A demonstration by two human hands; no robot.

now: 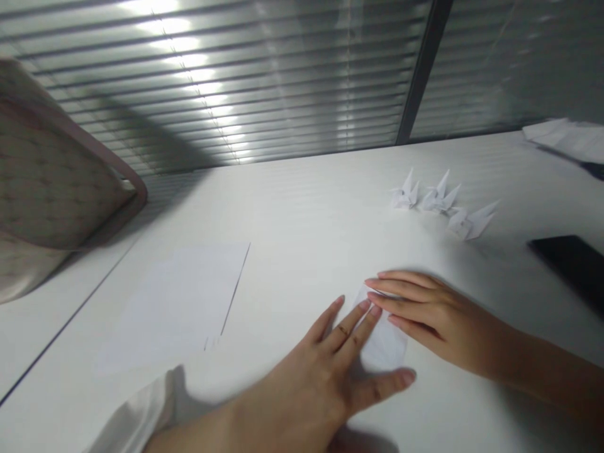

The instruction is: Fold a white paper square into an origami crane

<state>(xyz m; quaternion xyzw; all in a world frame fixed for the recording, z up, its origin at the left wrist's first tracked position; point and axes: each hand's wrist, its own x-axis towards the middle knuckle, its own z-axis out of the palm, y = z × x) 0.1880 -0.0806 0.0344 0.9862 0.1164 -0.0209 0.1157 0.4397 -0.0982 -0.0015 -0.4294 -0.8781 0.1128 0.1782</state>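
Note:
A small folded white paper (384, 343) lies on the table near the lower middle of the view. My left hand (316, 371) comes in from the bottom with its fingers spread, and the fingertips rest on the paper. My right hand (425, 308) reaches in from the right, with its fingers lying across the paper's upper end. Both hands hide part of the paper, so its exact folds cannot be told. A white sleeve (134, 415) covers my left wrist. Beyond my hands stand several white origami cranes (441, 196) in a row.
A stack of white paper sheets (174, 302) lies left of my hands on the white table (306, 214). A black phone (570, 267) sits at the right, and loose papers (566, 138) lie in the far corner. A beige fabric bag (47, 170) intrudes at left, before window blinds (212, 82).

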